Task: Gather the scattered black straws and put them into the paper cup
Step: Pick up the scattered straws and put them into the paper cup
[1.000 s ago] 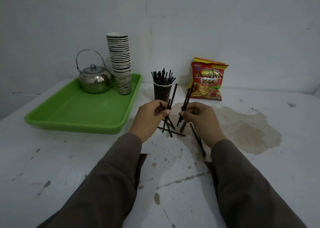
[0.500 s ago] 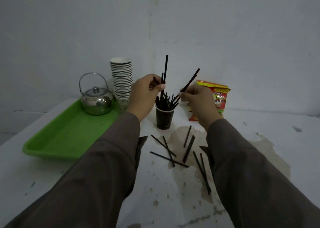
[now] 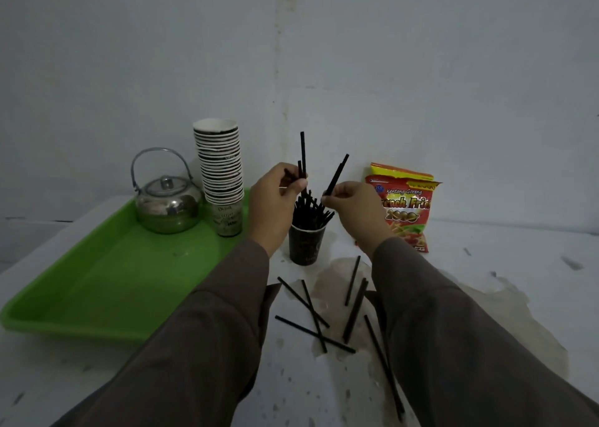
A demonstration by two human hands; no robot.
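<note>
A dark paper cup (image 3: 305,245) stands on the white table and holds a bundle of black straws (image 3: 309,212). Just above its left rim my left hand (image 3: 275,199) pinches a few black straws (image 3: 302,154) that stand nearly upright. My right hand (image 3: 353,206), over the cup's right side, pinches one black straw (image 3: 337,173) tilted up to the right. Several loose black straws (image 3: 324,310) lie crossed on the table in front of the cup, between my sleeves.
A green tray (image 3: 107,284) at the left carries a steel kettle (image 3: 167,204) and a tall stack of paper cups (image 3: 220,173). A red snack bag (image 3: 406,209) leans on the wall right of the cup. A brown stain (image 3: 479,300) spreads over the table at the right.
Both hands rose from the table to the cup with straws a second ago. Over the last half second they have held almost still above the cup.
</note>
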